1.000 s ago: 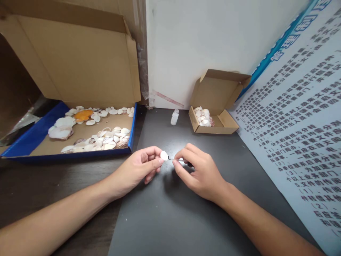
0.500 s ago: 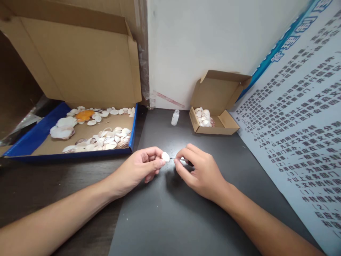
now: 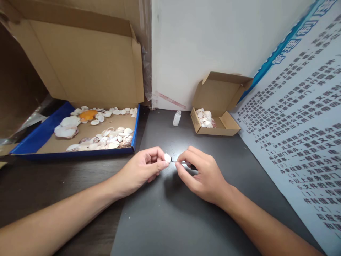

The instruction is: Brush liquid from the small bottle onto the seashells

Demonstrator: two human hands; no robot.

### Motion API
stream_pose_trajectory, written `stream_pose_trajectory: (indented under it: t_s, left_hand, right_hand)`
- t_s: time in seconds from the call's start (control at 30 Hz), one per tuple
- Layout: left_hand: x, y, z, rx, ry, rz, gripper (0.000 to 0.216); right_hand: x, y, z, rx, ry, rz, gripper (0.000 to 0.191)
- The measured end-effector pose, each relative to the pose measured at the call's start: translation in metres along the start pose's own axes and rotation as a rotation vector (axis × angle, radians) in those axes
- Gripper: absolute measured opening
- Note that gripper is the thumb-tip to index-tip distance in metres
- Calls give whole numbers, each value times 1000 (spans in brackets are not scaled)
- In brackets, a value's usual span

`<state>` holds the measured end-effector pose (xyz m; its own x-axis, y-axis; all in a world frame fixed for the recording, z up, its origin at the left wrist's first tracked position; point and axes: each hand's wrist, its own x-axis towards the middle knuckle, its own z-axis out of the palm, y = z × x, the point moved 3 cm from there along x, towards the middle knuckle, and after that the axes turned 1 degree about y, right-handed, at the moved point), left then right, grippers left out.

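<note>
A small white seashell point(image 3: 167, 157) is pinched between the thumb and fingers of my left hand point(image 3: 149, 164). My right hand point(image 3: 197, 170) grips a thin metal-shafted tool point(image 3: 183, 163) with a black end that shows behind the fingers. The tool's dark tip meets the right edge of the shell; whether it is a brush or something else is too small to tell. Both hands are above the dark grey mat point(image 3: 149, 220). Just beyond them stands a small capless bottle point(image 3: 176, 119), whitish inside.
An open blue-edged cardboard box point(image 3: 80, 155) at the left holds many shells and an orange piece point(image 3: 88, 115). A smaller open carton point(image 3: 217, 131) with white shells point(image 3: 204, 118) stands at the back right. A white wall point(image 3: 181, 53) and a printed poster point(image 3: 301, 142) bound the desk.
The dark tool tip now shows clearly against the shell's right edge, and the shell is turned slightly. The whole view has shifted a little; both grips stay the same.
</note>
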<state>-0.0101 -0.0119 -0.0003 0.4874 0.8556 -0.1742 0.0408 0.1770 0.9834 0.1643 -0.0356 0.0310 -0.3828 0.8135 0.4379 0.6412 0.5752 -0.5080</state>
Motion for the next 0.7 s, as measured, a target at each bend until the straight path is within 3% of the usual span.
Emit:
stream_pose_trajectory:
  t_s: [0.5,0.7]
  left_hand:
    - [-1,-2,1,-39,-35,-2,30]
    - [-1,0,2,14,-37,26,30]
  right_hand:
    - [0,6,5,-87,-66,73,12]
    - [-2,3,5,-68,-41,22,13]
